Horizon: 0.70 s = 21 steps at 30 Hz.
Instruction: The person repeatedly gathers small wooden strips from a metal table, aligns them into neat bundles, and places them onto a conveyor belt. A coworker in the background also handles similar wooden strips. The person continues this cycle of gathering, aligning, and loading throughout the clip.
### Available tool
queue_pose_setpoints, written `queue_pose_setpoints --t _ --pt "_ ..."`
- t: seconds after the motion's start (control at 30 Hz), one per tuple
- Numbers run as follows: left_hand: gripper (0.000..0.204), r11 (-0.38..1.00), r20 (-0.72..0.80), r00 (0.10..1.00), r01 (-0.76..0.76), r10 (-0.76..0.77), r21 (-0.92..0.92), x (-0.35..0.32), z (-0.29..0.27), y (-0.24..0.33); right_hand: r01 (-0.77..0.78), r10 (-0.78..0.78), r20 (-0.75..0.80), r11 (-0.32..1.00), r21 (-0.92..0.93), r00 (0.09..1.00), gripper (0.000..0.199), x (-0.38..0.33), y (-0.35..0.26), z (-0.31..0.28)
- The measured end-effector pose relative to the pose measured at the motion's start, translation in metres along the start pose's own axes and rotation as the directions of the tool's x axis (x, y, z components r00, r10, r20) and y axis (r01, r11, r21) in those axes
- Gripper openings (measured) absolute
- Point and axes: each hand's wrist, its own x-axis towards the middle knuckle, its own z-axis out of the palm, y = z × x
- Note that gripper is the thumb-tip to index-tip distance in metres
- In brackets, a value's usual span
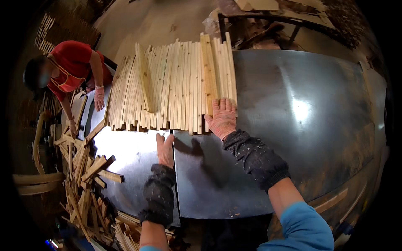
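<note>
A row of pale wooden strips lies side by side on the metal table. One wider strip rests on top of the row near its right side. Gloved in pink, my right hand lies on the near end of this wider strip and the strips beside it, fingers stretched out. Another loose strip lies slantwise across the row farther left. My left hand, also gloved, is just in front of the row's near ends, over the metal, with thumb and fingers apart and nothing in it.
Bare sheet metal extends to the right. At the lower left is a jumbled heap of wood offcuts. A co-worker in a red top bends over the table's left side, wearing gloves. A dark-framed rack stands beyond the table.
</note>
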Motion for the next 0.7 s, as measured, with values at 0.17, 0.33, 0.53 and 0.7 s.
queue_pose_setpoints --t 0.17,0.33,0.53,0.7 --pt "0.090 0.975 -0.294 0.934 -0.163 0.202 0.152 0.046 0.008 -0.015 0.032 -0.027 -0.068 0.996 0.083 0.997 0.082 0.009 -0.005 -0.005" --pt "0.090 0.975 -0.274 0.940 -0.168 0.203 0.145 0.057 0.003 -0.016 -0.033 0.060 -0.103 0.969 0.246 0.993 0.079 0.003 0.005 -0.019" --pt "0.086 0.956 -0.271 0.944 -0.109 0.185 0.274 0.061 0.000 -0.004 0.051 -0.062 0.026 0.954 0.296 0.998 0.082 -0.013 0.005 -0.016" --pt "0.080 0.968 -0.264 0.948 -0.118 0.176 0.220 0.060 -0.002 -0.005 0.080 -0.067 -0.044 0.859 0.506 0.997 0.082 -0.024 0.038 -0.022"
